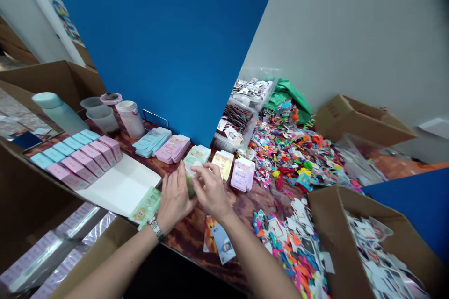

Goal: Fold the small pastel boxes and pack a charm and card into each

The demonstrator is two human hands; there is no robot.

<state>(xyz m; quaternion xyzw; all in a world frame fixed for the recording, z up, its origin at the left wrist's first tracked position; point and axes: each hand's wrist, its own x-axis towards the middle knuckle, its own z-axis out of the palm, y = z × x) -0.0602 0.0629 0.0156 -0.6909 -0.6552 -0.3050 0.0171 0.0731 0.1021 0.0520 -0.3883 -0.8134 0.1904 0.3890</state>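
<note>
A small green carton stands between my hands at the table's front part. My left hand is wrapped along its left side, and a metal-band watch is on that wrist. With bent fingers, my right hand grips the carton at its upper end; the fingertips partly hide it. Just left of my left wrist lies another green carton. Behind my hands is a stack of flat green cartons. Yellow cartons and lilac cartons lie to its right. Two printed cards rest below my right hand.
Pink boxes and blue boxes stand in rows on a white-bottomed tray. Cups and a bottle are behind. Colourful small toys heap on the right, beside a cardboard box. A blue panel rises behind.
</note>
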